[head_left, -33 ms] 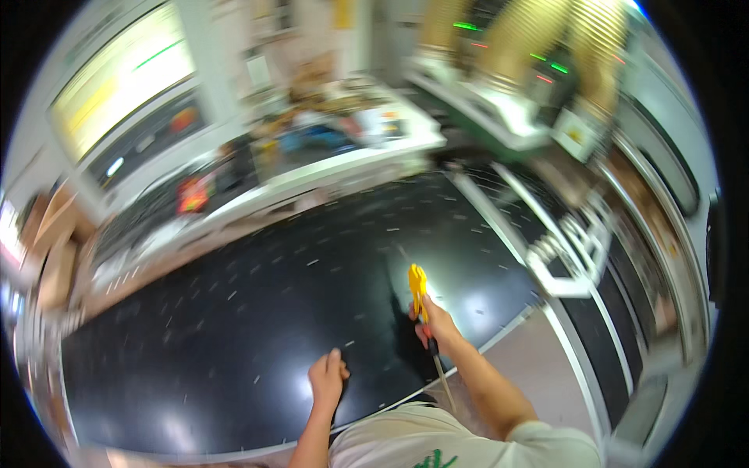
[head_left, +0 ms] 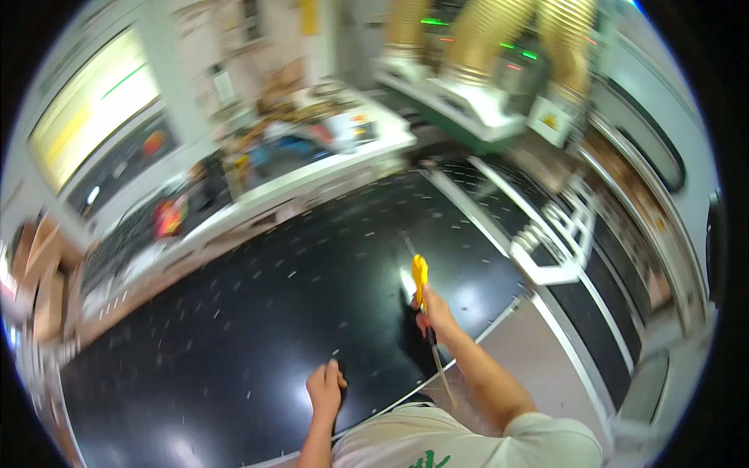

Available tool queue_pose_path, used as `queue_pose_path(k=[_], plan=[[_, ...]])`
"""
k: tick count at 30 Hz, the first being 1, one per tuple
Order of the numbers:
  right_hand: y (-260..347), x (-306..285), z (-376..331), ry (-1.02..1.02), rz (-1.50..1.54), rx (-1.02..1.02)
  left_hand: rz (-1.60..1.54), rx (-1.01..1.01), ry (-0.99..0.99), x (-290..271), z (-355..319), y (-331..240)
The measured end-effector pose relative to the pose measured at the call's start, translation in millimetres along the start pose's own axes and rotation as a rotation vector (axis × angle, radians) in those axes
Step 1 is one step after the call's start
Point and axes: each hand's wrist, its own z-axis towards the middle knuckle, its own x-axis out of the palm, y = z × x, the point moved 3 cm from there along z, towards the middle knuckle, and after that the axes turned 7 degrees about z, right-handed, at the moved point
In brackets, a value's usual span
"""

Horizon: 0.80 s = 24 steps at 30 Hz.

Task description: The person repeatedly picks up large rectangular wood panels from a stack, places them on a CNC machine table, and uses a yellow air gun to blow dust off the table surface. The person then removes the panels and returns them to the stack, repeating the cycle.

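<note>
My right hand (head_left: 438, 318) is closed round the handle of a yellow air blow gun (head_left: 420, 273). Its thin nozzle points away from me over a long black tabletop (head_left: 234, 335). A pale hose (head_left: 441, 370) runs from the bottom of the grip down toward my waist. To the left, my left hand (head_left: 324, 387) is curled into a loose fist above the near part of the tabletop, and nothing shows in it. Whether it touches the surface, I cannot tell. Small pale slivers lie scattered over the black surface.
A white metal bracket frame (head_left: 555, 242) and rails stand at the right. Behind them, gold ribbed hoses (head_left: 485, 43) rise from a machine. A cluttered white bench (head_left: 328, 164) lies beyond the tabletop, with a keyboard (head_left: 125, 234) and a lit screen (head_left: 97, 105) at far left.
The view has swung, so the background sits further left. The blow gun's nozzle has moved slightly relative to the tabletop; both hands keep the same grip.
</note>
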Motion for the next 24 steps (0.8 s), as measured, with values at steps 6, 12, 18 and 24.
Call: queue_pose_path(k=[6, 12, 18, 24], plan=[[56, -190, 98, -0.737, -0.252, -0.132, 0.489, 0.363, -0.014, 61, -1, -19], [151, -290, 163, -1.008, -0.744, -0.198, 0.479, 0.221, 0.011, 67, 14, -28], [189, -307, 195, -0.995, -0.987, -0.132, 0.565, 0.282, 0.009, 71, 10, -41], [207, -314, 219, -1.017, -1.097, -0.042, 0.621, 0.249, -0.006, 72, 11, -37]])
